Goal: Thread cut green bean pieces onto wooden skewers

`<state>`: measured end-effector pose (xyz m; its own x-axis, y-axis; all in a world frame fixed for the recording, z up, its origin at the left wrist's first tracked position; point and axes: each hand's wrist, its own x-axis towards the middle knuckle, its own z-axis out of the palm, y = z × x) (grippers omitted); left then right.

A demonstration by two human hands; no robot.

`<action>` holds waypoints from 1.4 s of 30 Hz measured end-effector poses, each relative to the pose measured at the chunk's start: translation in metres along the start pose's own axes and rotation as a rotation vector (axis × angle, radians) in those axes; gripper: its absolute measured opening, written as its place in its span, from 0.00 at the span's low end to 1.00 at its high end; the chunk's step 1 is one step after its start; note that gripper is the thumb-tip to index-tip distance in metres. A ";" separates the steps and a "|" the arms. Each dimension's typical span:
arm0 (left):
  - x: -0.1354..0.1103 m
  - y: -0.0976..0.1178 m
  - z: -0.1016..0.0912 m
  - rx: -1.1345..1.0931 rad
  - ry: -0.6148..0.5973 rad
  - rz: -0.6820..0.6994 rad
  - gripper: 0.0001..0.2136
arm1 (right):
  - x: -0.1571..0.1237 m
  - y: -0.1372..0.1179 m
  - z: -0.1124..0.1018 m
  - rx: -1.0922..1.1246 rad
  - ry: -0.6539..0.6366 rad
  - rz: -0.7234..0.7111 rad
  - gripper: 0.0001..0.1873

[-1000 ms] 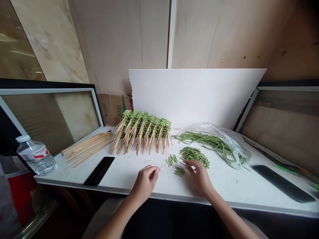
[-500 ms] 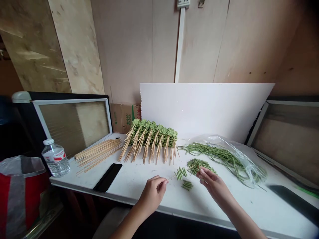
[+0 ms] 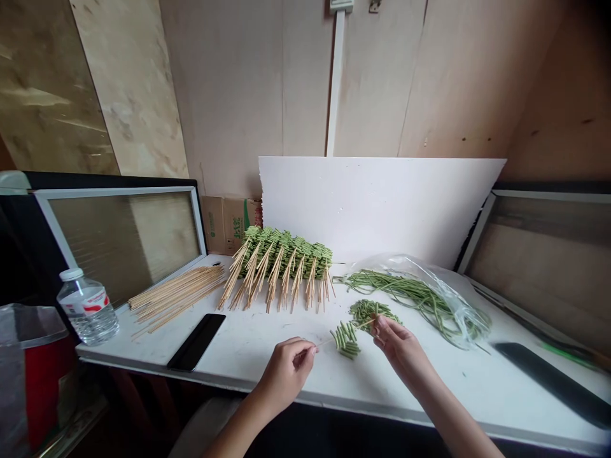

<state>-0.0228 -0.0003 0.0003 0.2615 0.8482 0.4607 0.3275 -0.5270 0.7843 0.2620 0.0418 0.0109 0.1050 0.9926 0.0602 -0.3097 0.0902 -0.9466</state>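
My left hand (image 3: 287, 372) pinches one end of a thin bamboo skewer (image 3: 365, 323) between thumb and fingers. Around the skewer's other end, the fingertips of my right hand (image 3: 398, 343) are closed. Short cut green bean pieces (image 3: 342, 335) sit side by side, crosswise on the skewer between both hands. Just below them, a small row of loose bean pieces (image 3: 350, 351) lies on the white table (image 3: 315, 391). A heap of cut bean pieces (image 3: 370, 310) is behind my right hand, partly hidden by it.
Stacked bean skewers (image 3: 286, 254) stand at the back, sticks toward me. Bare skewers (image 3: 176, 292), a black phone (image 3: 196, 342) and a water bottle (image 3: 88, 306) are at left. Long green beans (image 3: 410, 289) in a clear bag (image 3: 449, 289) lie at right, near a dark flat object (image 3: 548, 378).
The view has turned a little to the right. The bean pieces on the skewer now appear nearer the small loose row, nearly overlapping it. Both hands keep their grip.
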 end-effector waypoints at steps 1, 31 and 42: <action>0.000 -0.001 0.000 -0.004 0.006 0.001 0.15 | 0.000 0.000 0.000 0.010 -0.017 -0.001 0.21; -0.001 -0.006 0.000 0.008 0.064 0.067 0.16 | -0.013 -0.008 0.007 0.086 0.077 -0.237 0.17; -0.001 -0.008 0.000 0.053 0.053 0.067 0.15 | -0.009 -0.002 0.012 0.155 0.021 -0.003 0.22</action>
<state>-0.0252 0.0032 -0.0066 0.2368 0.8117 0.5339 0.3586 -0.5837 0.7285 0.2503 0.0332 0.0160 0.1256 0.9906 0.0550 -0.4512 0.1064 -0.8861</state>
